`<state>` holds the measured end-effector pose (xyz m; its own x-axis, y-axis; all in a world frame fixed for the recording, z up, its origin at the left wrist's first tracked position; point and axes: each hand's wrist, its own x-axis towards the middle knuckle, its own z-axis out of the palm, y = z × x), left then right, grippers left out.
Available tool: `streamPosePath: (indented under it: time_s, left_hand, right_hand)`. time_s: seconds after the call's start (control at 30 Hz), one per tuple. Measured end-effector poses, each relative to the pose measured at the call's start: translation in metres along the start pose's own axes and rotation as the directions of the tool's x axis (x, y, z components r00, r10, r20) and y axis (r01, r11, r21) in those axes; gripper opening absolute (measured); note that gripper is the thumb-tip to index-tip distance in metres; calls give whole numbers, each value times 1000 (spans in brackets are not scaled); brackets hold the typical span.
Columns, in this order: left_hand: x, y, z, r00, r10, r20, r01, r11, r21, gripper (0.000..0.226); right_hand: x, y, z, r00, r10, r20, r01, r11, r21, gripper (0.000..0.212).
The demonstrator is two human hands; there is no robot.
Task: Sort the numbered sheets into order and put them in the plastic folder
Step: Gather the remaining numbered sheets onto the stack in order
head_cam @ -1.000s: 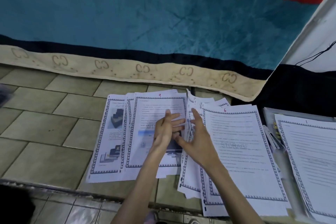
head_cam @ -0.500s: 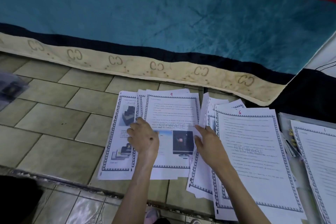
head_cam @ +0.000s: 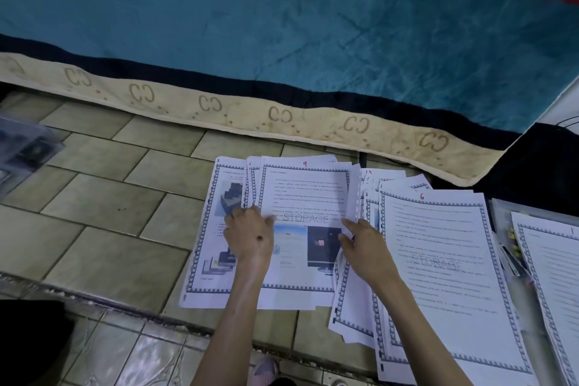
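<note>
Printed sheets with blue borders lie in piles on the tiled floor. Sheet 9 (head_cam: 305, 191) tops the left pile, with a white perforated strip (head_cam: 357, 194) standing up along its right edge. My left hand (head_cam: 250, 236) grips the sheet's left edge, fingers curled around it. My right hand (head_cam: 365, 249) pinches the right edge just below the strip. Sheet 6 (head_cam: 438, 247) tops the fanned middle pile. Sheet 1 (head_cam: 554, 260) lies at the far right on a clear plastic folder (head_cam: 504, 216).
A teal, black and beige blanket (head_cam: 282, 41) hangs along the far side of the floor. Another clear plastic sleeve (head_cam: 25, 150) with dark pictures lies at the left edge. A metal floor strip (head_cam: 94, 301) crosses the tiles near me.
My hands have moved apart from the middle of sheet 9 to its left and right edges. The perforated strip now stands up at the right edge.
</note>
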<state>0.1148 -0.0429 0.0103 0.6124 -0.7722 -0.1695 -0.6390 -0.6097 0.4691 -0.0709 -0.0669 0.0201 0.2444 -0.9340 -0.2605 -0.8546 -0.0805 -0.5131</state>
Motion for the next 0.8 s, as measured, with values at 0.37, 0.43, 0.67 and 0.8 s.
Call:
streamPosePath:
  time_s: [0.37, 0.43, 0.67, 0.8]
  left_hand:
    - [13, 5, -6, 996, -46, -80, 22, 959, -281, 20]
    - [8, 13, -10, 997, 38, -68, -58, 944, -325, 19]
    - [-34, 53, 5, 903, 395, 171, -285, 847, -449, 37]
    - [-33, 51, 11, 936, 323, 144, -161, 752, -639, 28]
  right_hand:
    - [2, -2, -5, 1000, 4, 23, -3, 999, -33, 44]
    - [-1, -6, -11, 999, 37, 22, -38, 997, 72, 53]
    - [1, -10, -29, 981, 174, 86, -194, 896, 399, 113]
    - [3, -2, -26, 994, 107, 5, -103, 939, 328, 50]
